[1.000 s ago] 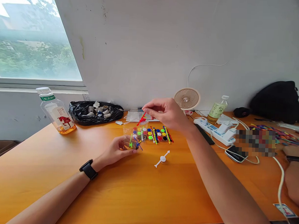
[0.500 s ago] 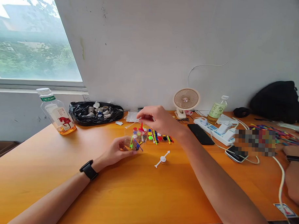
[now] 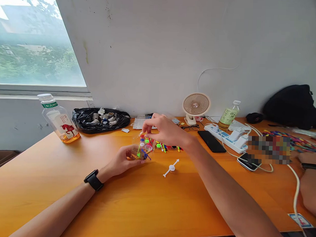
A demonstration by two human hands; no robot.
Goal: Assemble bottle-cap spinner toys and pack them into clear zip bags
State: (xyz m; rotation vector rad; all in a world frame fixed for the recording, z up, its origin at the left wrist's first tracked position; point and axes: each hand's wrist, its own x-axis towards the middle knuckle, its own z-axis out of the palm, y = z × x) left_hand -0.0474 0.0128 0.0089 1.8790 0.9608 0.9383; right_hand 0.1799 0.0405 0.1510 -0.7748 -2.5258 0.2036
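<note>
My left hand [image 3: 125, 159] is closed around the lower side of a clear plastic bag [image 3: 134, 150]. Inside the bag are several small plastic arrow spinners in green, blue, red and white. Over the bag's upper edge is my right hand [image 3: 160, 127], its thumb and fingers pinched together. What they grip is hidden. A white arrow spinner [image 3: 171, 168] lies on the table in front of the bag. Partly behind my right wrist, several more coloured arrows and round bases [image 3: 163, 147] form a row.
Left stand a large bottle [image 3: 60, 123] and a black bag of scraps [image 3: 101, 120]. At the back right are a fan [image 3: 196, 105], a phone [image 3: 212, 141], a power strip [image 3: 226, 139] and a drink bottle [image 3: 228, 115]. Another person's arm [image 3: 312, 182] rests at the right edge.
My right hand has come down closer to the bag. The red piece that hung below its fingers no longer shows there. My left hand stays in place on the bag.
</note>
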